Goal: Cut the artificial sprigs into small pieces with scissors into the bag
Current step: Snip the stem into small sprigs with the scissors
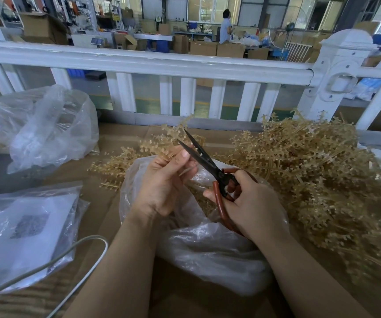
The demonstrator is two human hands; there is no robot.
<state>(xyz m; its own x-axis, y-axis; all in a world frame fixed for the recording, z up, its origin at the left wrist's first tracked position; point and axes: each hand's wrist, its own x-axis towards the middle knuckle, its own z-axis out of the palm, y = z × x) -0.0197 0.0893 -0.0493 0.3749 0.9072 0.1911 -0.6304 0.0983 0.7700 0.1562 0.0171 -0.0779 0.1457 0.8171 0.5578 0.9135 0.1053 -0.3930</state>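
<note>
Sprig (173, 143) in left hand (164, 180), scissors (208, 164) open w/ right hand (251, 205).

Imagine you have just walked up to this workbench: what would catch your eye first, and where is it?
First, the two hands at the centre: the left hand holds a tan sprig up while the right hand works red-handled scissors, blades open, above a clear plastic bag. Next, the big heap of tan sprigs piled to the right. Behind it all runs a white railing.
</note>
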